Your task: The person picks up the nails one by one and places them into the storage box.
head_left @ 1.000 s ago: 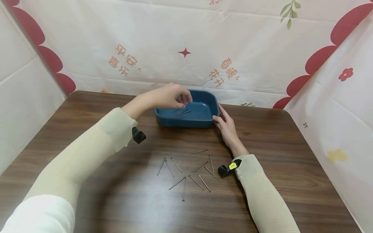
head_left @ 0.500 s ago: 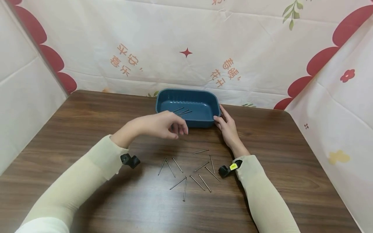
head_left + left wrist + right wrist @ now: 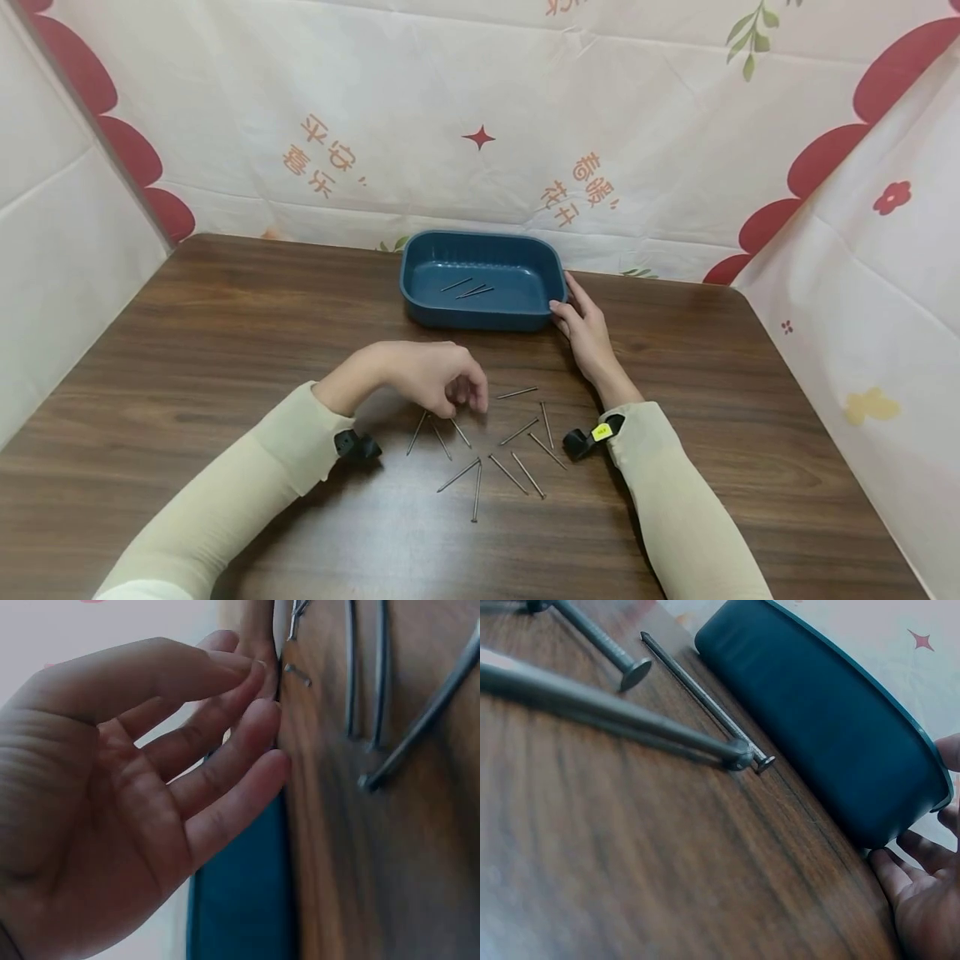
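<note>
My left hand (image 3: pixel 438 377) hovers over the table just above several steel nails (image 3: pixel 459 432) on the left side of the scatter. Its fingers are loosely bent, and the left wrist view shows nothing between thumb and fingertips (image 3: pixel 270 769). My right hand (image 3: pixel 588 333) holds the right end of a blue rectangular tray (image 3: pixel 480 318), thumb at the rim and fingers along the outer wall. Three nails (image 3: pixel 476 292) lie inside the tray. In the right wrist view, a nail (image 3: pixel 705 701) lies in front of the tray's side.
More loose nails (image 3: pixel 528 475) lie across the middle of the brown wooden table (image 3: pixel 247 333), between my forearms. Behind the tray hangs a white printed cloth (image 3: pixel 420 100), with more cloth along both sides. Each wrist wears a black camera mount (image 3: pixel 581 442).
My left hand has moved from over the tray back toward me and down, to the loose nails. The nails in the tray are now in full view. My right hand stays on the tray.
</note>
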The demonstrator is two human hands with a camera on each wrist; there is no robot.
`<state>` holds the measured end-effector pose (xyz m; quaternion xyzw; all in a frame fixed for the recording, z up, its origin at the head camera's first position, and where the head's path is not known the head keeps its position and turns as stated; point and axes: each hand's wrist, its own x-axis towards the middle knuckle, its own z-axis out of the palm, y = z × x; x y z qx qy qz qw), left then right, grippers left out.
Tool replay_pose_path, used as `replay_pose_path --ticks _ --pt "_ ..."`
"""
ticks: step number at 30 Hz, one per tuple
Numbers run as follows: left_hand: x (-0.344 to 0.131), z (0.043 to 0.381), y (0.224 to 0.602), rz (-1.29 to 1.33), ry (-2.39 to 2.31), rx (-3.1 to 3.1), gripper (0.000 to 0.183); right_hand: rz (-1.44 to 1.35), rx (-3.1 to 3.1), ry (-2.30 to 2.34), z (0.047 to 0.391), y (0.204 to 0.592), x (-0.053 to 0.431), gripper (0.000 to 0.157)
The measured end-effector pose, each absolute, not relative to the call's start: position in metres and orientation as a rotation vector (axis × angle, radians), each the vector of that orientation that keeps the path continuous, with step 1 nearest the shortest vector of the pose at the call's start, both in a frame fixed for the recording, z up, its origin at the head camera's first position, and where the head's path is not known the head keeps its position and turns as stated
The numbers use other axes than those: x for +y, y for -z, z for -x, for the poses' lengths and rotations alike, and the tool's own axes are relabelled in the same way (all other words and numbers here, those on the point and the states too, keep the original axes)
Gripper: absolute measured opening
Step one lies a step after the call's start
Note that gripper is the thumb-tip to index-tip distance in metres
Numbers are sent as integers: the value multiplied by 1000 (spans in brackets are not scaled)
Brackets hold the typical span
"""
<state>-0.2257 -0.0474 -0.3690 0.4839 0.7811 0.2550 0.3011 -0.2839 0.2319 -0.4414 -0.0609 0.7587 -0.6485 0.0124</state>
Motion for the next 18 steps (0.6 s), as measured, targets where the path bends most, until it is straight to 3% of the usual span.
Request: replay_pose_path --ticks 18 --pt "-26 211 387 -1263 -473 2153 43 181 2385 2011 284 441 233 63"
